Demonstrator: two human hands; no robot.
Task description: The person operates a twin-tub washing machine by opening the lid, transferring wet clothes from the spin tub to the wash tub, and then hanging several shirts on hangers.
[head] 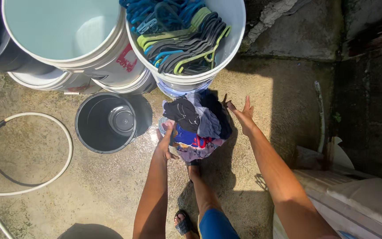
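Where sun falls on a wet concrete floor (111, 186), two bare hands meet a heaped tub of laundry (197, 126).

From the head view, a white hose (32, 188) loops at the left, and a pale appliance top (354, 199) sits near right beside a dark wall. At the far side a white bucket (233, 26) holds blue, green and grey hangers (182, 35), another white bucket (63, 31) holds water, and a small dark pail (107, 123) stands on the floor. The laundry lies in the middle, just below the hanger bucket. The left hand (166, 141) has its grip closed on the tub's left edge; the right hand (243, 115) hovers at the right, fingers spread apart, holding nothing.
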